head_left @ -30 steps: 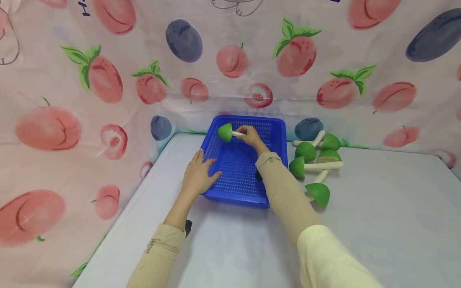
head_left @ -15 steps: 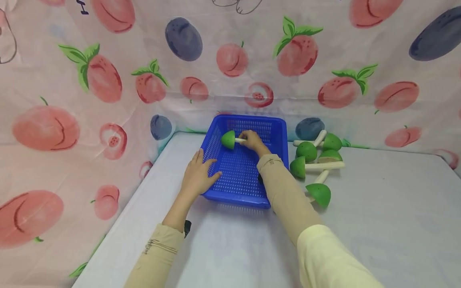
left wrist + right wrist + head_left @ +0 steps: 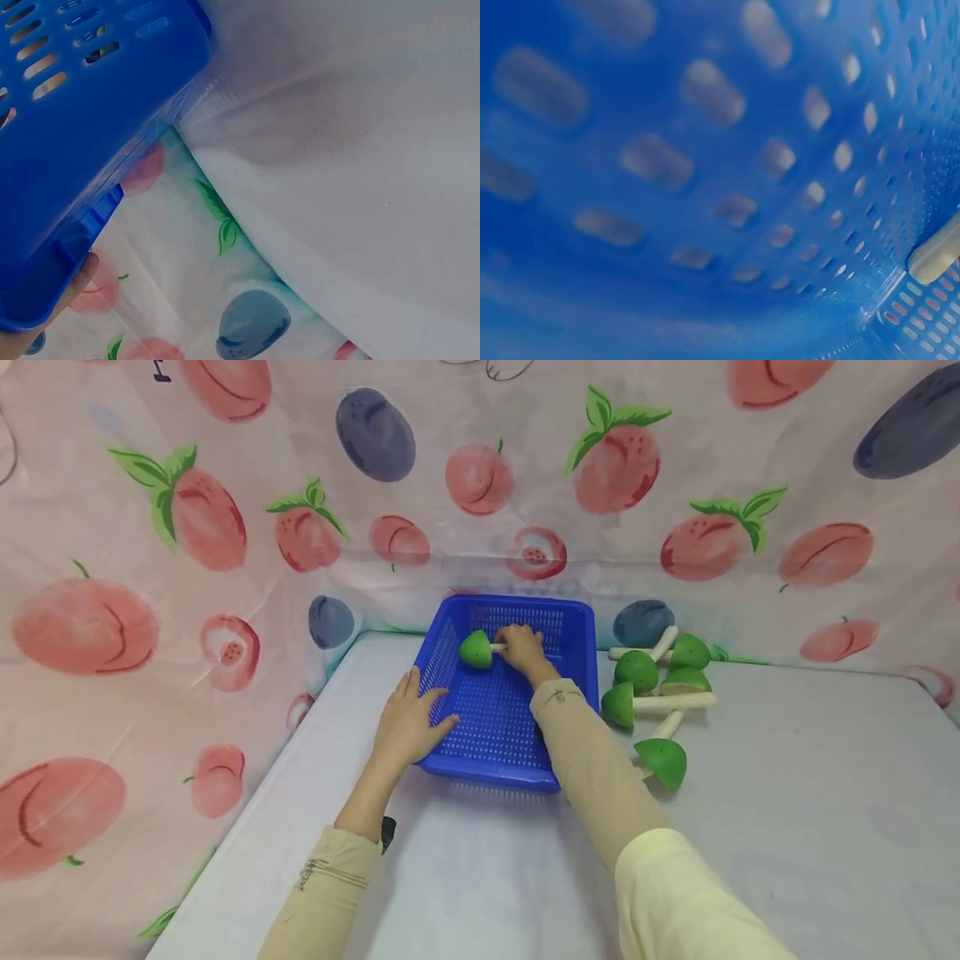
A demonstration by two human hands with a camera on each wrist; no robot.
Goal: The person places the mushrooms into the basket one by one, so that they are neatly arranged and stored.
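A blue perforated plastic basket (image 3: 491, 768) stands on the white table. My left hand (image 3: 405, 727) holds its left rim, thumb towards the inside; in the left wrist view a fingertip (image 3: 88, 271) shows beneath the rim. Inside the basket my right hand (image 3: 523, 647) has its fingers at the pale stem of a toy mushroom with a green cap (image 3: 476, 649). The cap points left and the mushroom lies sideways, low near the far end. The fingertips are hidden from above. The right wrist view catches the pale stem end (image 3: 934, 259) beside the basket's perforated wall (image 3: 727, 150).
Right of the basket several more green-capped toy mushrooms (image 3: 660, 702) lie in a loose heap, close to its right wall. A fruit-printed cloth (image 3: 480, 477) hangs behind and left of the white table (image 3: 810, 802).
My right hand has lowered the mushroom into the basket and shifted it slightly right; over the last half second it has barely moved. My left hand stays at the rim.
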